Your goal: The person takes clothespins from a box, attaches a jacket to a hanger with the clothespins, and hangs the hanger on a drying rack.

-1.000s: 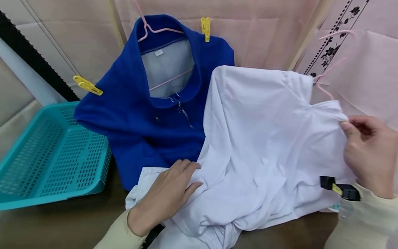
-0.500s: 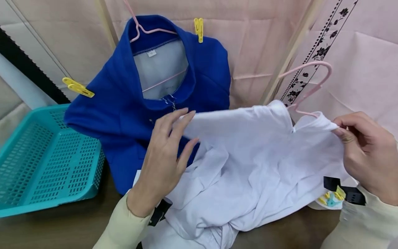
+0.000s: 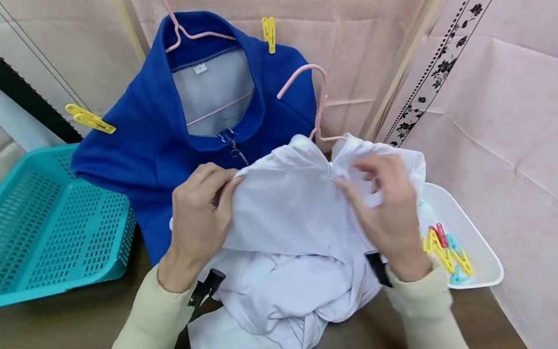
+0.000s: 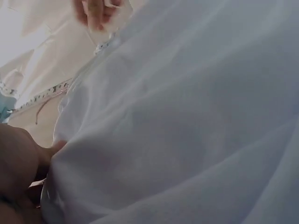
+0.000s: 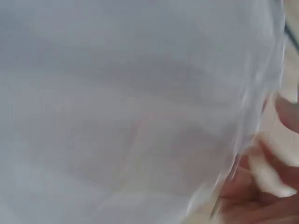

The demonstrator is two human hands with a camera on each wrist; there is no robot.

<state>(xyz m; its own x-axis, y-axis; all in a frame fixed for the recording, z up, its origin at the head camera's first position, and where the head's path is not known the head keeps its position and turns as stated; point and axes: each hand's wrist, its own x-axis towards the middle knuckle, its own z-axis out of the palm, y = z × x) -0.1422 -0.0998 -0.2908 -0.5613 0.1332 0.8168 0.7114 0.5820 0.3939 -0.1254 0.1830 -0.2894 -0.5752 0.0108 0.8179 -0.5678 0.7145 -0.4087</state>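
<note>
A white garment (image 3: 283, 213) hangs from a pink hanger (image 3: 321, 104), whose hook rises out of the neckline. My left hand (image 3: 198, 223) pinches the garment's upper left edge between thumb and fingers. In front of its right shoulder, near the neck opening, is my right hand (image 3: 388, 208), thumb and fingers spread apart. The left wrist view has white cloth (image 4: 163, 116) filling most of it, with the right hand's fingers (image 4: 96, 14) off the cloth at the top. Motion blurs the right wrist view, where cloth (image 5: 117, 93) covers most of the picture.
Behind hangs a blue zip-neck top (image 3: 152, 145) on another pink hanger, with yellow clothespins (image 3: 269, 35) at its shoulders. At left stands a turquoise basket (image 3: 61, 283). A white tray (image 3: 484, 252) with several coloured clothespins (image 3: 444, 247) sits at right.
The white garment and its hanger have moved left, in front of the blue top. My left hand has taken its left edge; my right hand has let go of the right edge and moved left.
</note>
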